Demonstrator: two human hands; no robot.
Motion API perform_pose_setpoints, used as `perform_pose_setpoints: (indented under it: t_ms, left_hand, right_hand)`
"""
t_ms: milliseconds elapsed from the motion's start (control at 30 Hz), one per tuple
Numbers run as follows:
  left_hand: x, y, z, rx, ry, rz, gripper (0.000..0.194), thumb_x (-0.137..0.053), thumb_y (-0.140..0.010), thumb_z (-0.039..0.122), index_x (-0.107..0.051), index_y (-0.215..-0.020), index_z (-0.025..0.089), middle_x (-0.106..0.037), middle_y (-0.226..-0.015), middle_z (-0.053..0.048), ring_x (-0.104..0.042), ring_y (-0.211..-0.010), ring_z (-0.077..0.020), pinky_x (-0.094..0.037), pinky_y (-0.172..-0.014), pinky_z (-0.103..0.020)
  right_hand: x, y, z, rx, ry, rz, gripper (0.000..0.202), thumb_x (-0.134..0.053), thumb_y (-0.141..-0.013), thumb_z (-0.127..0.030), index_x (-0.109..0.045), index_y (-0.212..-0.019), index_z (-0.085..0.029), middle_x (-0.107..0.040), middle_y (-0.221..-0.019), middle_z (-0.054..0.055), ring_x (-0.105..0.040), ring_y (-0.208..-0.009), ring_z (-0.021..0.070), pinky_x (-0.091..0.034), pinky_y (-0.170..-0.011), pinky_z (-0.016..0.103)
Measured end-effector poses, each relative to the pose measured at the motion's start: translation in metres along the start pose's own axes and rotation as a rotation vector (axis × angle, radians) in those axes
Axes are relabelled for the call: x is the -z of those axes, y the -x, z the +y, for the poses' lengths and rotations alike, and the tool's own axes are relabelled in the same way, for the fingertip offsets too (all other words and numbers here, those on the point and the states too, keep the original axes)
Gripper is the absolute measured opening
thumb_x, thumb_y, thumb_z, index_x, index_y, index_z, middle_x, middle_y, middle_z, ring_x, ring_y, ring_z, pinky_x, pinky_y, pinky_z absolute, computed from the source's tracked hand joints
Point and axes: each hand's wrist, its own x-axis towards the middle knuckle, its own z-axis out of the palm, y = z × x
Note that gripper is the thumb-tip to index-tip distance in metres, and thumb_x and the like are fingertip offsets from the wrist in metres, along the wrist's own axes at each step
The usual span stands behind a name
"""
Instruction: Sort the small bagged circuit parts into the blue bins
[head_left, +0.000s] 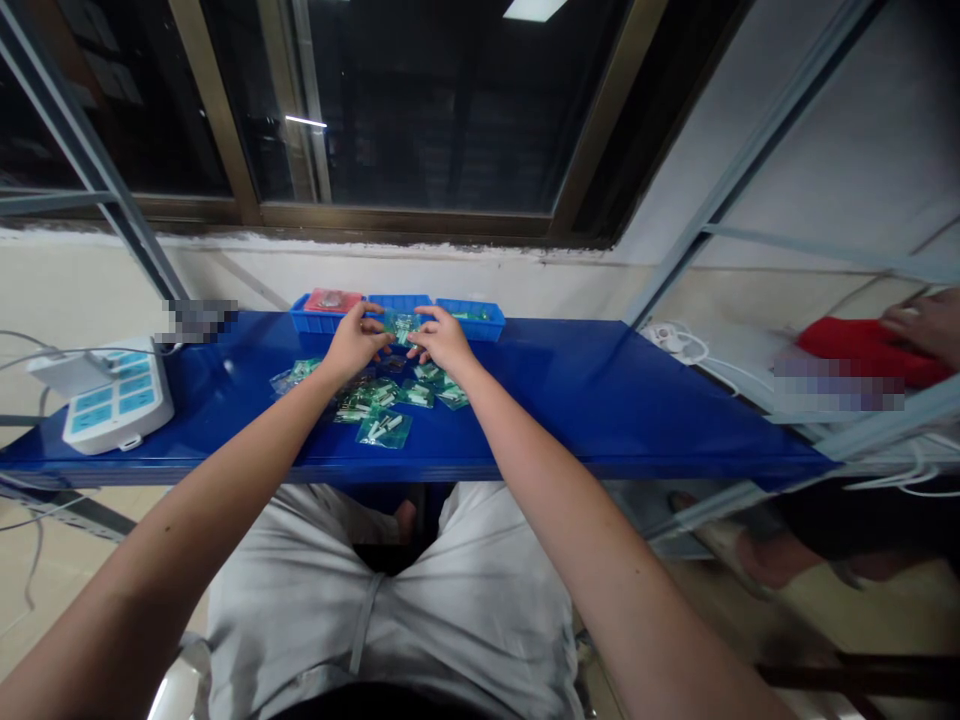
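The held bag (403,325) is small, see-through and green-tinted, with pale pieces showing inside. It looks roughly square, so I cannot tell a long axis; its broad face is turned toward the wearer, one side edge to each hand. The left hand's (354,342) grip pinches its left edge, the right hand's (448,343) its right, above the table (555,385), just before the blue trays (480,327).
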Motion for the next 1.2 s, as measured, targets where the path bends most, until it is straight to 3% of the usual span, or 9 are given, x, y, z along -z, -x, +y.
perform_pose_setpoints:
  t_ms: [133,300,600,700,800,867,1000,1200]
  left_hand:
    - [-0.001,0.006,0.007,0.021,-0.080,-0.033,0.013,-0.068,-0.077,0.023,-0.059,-0.082,0.015,-0.060,-0.060,0.001,-0.061,-0.053,-0.0129,-0.044,-0.045,-0.020]
    - [0.000,0.009,0.010,0.011,-0.116,-0.048,0.013,-0.067,-0.078,0.026,-0.060,-0.077,0.015,-0.060,-0.060,0.000,-0.058,-0.052,-0.0121,-0.043,-0.044,-0.020]
    - [0.000,0.008,0.009,0.028,-0.170,-0.046,0.013,-0.065,-0.080,0.027,-0.059,-0.076,0.016,-0.061,-0.059,0.000,-0.058,-0.049,-0.0120,-0.042,-0.045,-0.021]
    - [0.000,0.007,0.002,0.030,-0.225,-0.044,0.014,-0.060,-0.082,0.027,-0.064,-0.087,0.015,-0.069,-0.074,-0.005,-0.062,-0.054,-0.0138,-0.046,-0.050,-0.023]
    - [0.001,0.005,-0.007,-0.044,-0.403,-0.060,0.018,-0.058,-0.082,0.027,-0.068,-0.092,0.015,-0.072,-0.079,-0.006,-0.065,-0.062,-0.0162,-0.050,-0.060,-0.025]
    - [0.002,0.004,-0.011,-0.097,-0.524,-0.093,0.018,-0.059,-0.081,0.027,-0.070,-0.090,0.015,-0.073,-0.079,-0.006,-0.066,-0.069,-0.0180,-0.051,-0.067,-0.027]
    - [0.004,0.006,-0.010,-0.147,-0.657,-0.157,0.018,-0.057,-0.080,0.023,-0.072,-0.085,0.015,-0.074,-0.081,-0.007,-0.066,-0.075,-0.0193,-0.049,-0.072,-0.028]
    - [0.001,0.012,-0.004,-0.171,-0.657,-0.301,0.018,-0.057,-0.081,0.025,-0.073,-0.086,0.017,-0.075,-0.086,-0.006,-0.066,-0.079,-0.0192,-0.049,-0.076,-0.029]
  right_hand:
    - [0.000,-0.001,0.000,0.018,0.033,0.027,0.027,-0.076,-0.075,-0.015,-0.056,-0.093,-0.018,-0.060,-0.063,-0.005,-0.065,-0.050,0.0147,-0.042,-0.037,0.019]
    - [0.000,0.001,-0.003,0.014,0.026,0.031,0.023,-0.070,-0.076,-0.008,-0.054,-0.087,-0.018,-0.058,-0.059,-0.006,-0.063,-0.047,0.0137,-0.041,-0.036,0.019]
    - [0.000,0.001,-0.003,-0.044,-0.056,0.035,0.022,-0.069,-0.073,-0.008,-0.057,-0.089,-0.016,-0.059,-0.056,-0.004,-0.061,-0.046,0.0145,-0.042,-0.037,0.020]
    - [0.006,-0.003,-0.004,-0.060,-0.168,0.142,0.034,-0.066,-0.072,-0.007,-0.055,-0.103,-0.017,-0.057,-0.057,-0.007,-0.060,-0.046,0.0132,-0.044,-0.039,0.020]
    - [0.020,-0.011,-0.001,-0.033,-0.244,0.367,0.051,-0.063,-0.073,-0.009,-0.047,-0.120,-0.022,-0.057,-0.062,-0.008,-0.064,-0.053,0.0135,-0.050,-0.045,0.021]
    - [0.030,-0.017,0.005,-0.039,-0.234,0.465,0.049,-0.059,-0.076,-0.009,-0.045,-0.121,-0.023,-0.057,-0.065,-0.007,-0.065,-0.057,0.0138,-0.053,-0.049,0.023]
    - [0.050,-0.028,0.021,-0.015,0.033,0.515,0.025,-0.050,-0.079,-0.009,-0.058,-0.101,-0.018,-0.060,-0.071,-0.001,-0.066,-0.061,0.0164,-0.056,-0.057,0.029]
    - [0.067,-0.030,0.028,0.290,0.639,0.512,0.037,-0.046,-0.081,-0.010,-0.071,-0.108,-0.013,-0.068,-0.108,0.015,-0.066,-0.098,0.0246,-0.049,-0.095,0.040]
